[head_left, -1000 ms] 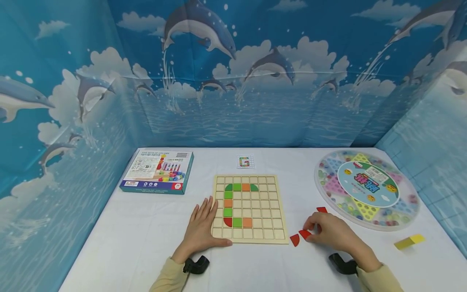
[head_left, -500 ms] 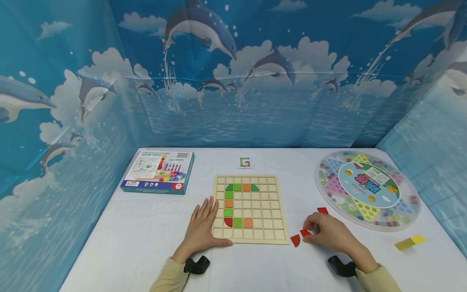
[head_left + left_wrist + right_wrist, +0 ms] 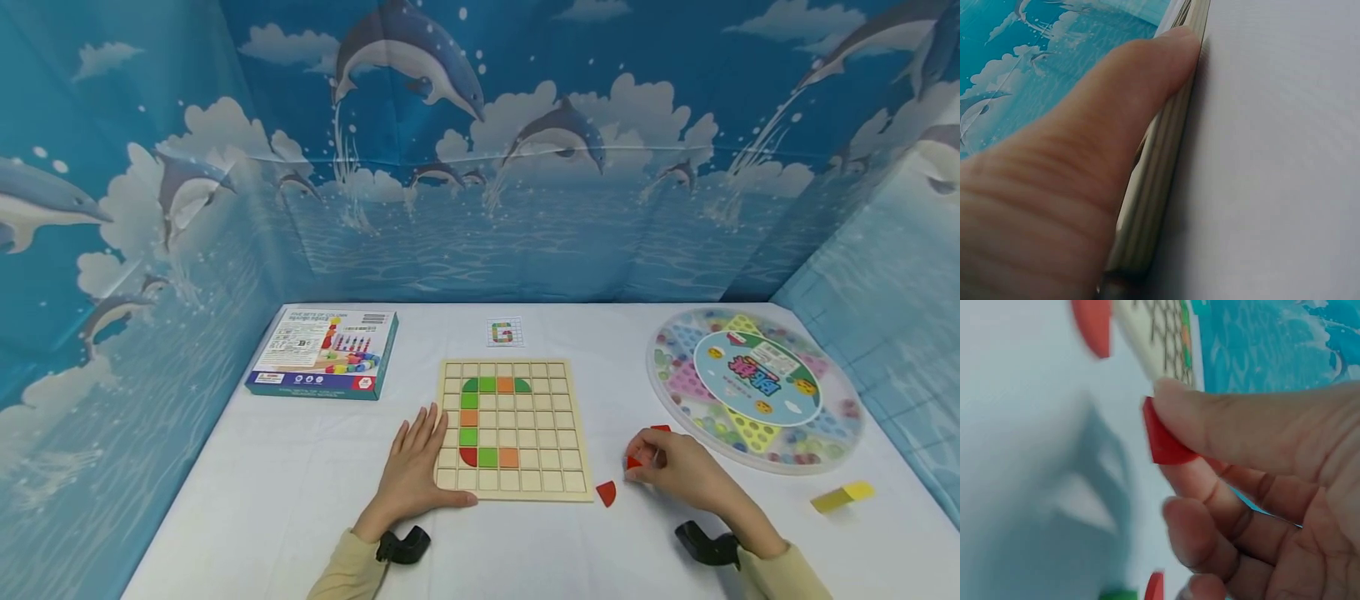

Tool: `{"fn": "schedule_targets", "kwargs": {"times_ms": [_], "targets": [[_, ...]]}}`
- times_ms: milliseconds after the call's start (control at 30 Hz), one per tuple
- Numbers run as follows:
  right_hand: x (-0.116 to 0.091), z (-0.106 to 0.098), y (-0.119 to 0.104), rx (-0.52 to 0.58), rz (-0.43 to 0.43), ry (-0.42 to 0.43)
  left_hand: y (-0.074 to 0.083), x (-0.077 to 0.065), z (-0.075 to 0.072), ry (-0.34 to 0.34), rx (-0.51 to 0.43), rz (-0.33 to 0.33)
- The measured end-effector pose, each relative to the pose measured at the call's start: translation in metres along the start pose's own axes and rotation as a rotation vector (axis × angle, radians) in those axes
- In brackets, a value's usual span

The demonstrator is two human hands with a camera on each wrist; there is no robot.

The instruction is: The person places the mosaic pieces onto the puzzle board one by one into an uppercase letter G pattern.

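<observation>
My left hand (image 3: 412, 471) lies with straight fingers at the near left corner of a wooden grid board (image 3: 532, 437). In the left wrist view its thumb (image 3: 1141, 75) rests along the board's edge. Green, orange and red tiles on the board form a C-like shape. To the right of the board, my right hand (image 3: 686, 475) pinches a red quarter-circle tile (image 3: 1166, 440) between thumb and fingers, above the cloth. A second red quarter-circle tile (image 3: 607, 493) lies by the board's near right corner. Another red piece (image 3: 662, 428) shows partly behind the right hand.
A small pattern card (image 3: 504, 332) lies beyond the board. A toy box (image 3: 324, 353) is at back left, a round marble game board (image 3: 757, 392) at right. A yellow block (image 3: 842, 497) stands near the right edge. A green piece (image 3: 1119, 595) shows low in the right wrist view.
My right hand has picked the red quarter-circle tile up off the cloth, rising slightly with it. The left hand and the board have stayed put.
</observation>
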State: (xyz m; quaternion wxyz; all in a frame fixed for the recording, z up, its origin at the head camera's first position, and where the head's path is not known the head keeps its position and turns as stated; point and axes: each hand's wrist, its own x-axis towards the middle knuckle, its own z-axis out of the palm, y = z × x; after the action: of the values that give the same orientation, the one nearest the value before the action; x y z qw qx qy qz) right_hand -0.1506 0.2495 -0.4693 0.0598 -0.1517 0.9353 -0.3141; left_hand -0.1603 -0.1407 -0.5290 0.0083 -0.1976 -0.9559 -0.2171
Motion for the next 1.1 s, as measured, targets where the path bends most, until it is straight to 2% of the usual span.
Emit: {"fn": "schedule_targets", "kwargs": {"times_ms": [100,400,667,800,1100], "targets": [[0.007,0.002,-0.01,0.006,-0.013,0.019,-0.001,0.0,0.001,0.007,0.001,0.005],[0.032,0.017,-0.039,0.082,-0.083,-0.016,-0.001,0.0,0.001,0.013,-0.011,0.024],[0.054,0.041,-0.053,0.266,-0.079,-0.04,0.001,0.0,-0.001,0.001,-0.013,0.009],[0.06,0.052,-0.06,0.3,-0.088,-0.04,0.002,-0.001,-0.002,0.005,-0.016,0.004],[0.068,0.067,-0.072,0.334,-0.029,-0.047,0.001,-0.001,-0.001,0.015,-0.007,0.011]]}}
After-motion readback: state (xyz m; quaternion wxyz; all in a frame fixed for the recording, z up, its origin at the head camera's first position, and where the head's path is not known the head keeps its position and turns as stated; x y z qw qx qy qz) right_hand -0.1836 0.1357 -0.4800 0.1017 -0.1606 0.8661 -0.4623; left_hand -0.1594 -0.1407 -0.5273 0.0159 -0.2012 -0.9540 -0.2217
